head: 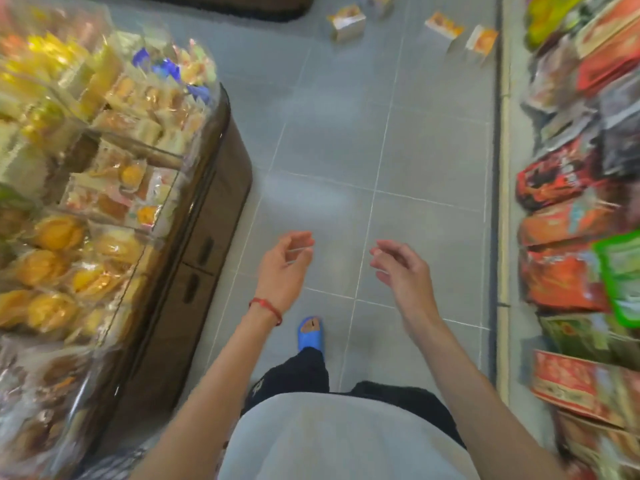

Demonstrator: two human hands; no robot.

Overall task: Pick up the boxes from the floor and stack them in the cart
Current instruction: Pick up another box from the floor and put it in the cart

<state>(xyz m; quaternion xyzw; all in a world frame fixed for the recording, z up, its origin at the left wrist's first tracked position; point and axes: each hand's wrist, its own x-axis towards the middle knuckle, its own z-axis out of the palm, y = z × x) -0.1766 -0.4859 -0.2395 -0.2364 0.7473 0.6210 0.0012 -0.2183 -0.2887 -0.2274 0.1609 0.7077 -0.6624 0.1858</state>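
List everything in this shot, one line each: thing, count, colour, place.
boxes: four, white and orange, on the floor far ahead; one is cut off by the top edge
floor: one, grey tiles, down the aisle
mat: one, dark, at the top edge
display case: one, brown with clear panels, on the left
wrapped pastries: many, yellow and orange, inside the display case; too blurred to count
packets: many, mostly red and orange, one green, along the right side
slipper: one, blue, on the forward foot
bracelet: one, red, on the left wrist
left hand: empty, fingers loosely curled
right hand: empty, fingers loosely curled
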